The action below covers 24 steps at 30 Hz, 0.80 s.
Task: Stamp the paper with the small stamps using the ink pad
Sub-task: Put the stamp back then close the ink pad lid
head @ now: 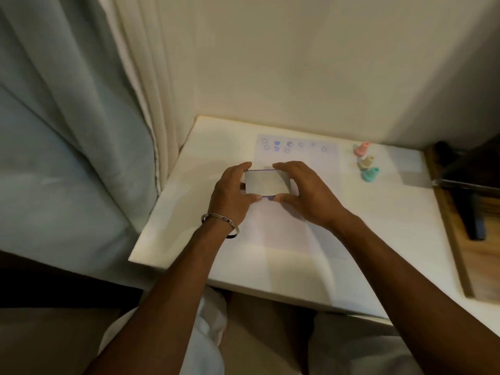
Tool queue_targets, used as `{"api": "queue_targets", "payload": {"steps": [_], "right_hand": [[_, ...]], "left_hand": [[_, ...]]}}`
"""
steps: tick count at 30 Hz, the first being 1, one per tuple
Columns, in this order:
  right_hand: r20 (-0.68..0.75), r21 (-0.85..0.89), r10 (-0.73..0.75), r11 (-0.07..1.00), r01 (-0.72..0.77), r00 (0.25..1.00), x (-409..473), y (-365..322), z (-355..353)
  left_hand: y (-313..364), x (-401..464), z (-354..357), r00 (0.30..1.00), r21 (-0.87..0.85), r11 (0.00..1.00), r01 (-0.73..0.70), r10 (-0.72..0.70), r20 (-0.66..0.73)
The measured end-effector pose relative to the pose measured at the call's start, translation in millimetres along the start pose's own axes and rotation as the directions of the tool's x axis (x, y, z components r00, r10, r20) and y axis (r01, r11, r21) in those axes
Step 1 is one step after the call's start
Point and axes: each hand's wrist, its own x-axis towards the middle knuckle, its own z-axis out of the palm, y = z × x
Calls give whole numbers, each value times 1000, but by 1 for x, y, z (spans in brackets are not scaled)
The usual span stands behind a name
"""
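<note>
- The ink pad [267, 184] is held above the middle of the tabletop [392, 239], clamped between the left hand [232, 193] and the right hand [308, 193], fingers at its edges.
- The paper [297, 226] is laid flat beneath the hands, blue prints seen along its far edge.
- Three small stamps [365, 162] are stood in a row near the tabletop's far right corner, beside the paper.

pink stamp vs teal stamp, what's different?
Colour: the pink stamp is pale pink, the teal stamp blue-green. Position: the pink stamp stands farthest from the person, the teal stamp nearest, with a beige stamp between them. Both stand untouched, right of the paper, and share one flared shape.
</note>
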Motion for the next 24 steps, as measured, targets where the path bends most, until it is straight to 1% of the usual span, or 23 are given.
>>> {"api": "queue_targets", "payload": {"steps": [7, 11, 16, 19, 24], "right_hand": [[-105, 11, 184, 983, -183, 977, -47, 53, -44], [-137, 43, 293, 956, -289, 946, -81, 85, -63], [-158, 55, 409, 913, -405, 899, -118, 120, -76], [-155, 66, 435, 900, -430, 887, -126, 134, -78], [-155, 53, 429, 903, -426, 890, -126, 144, -78]], "left_hand": [[44, 3, 76, 990, -22, 991, -130, 131, 59], [70, -3, 119, 985, -44, 989, -143, 146, 87], [85, -12, 163, 971, 8, 988, -154, 150, 186], [89, -15, 176, 966, 43, 983, -177, 165, 197], [92, -16, 187, 971, 88, 976, -199, 185, 150]]}}
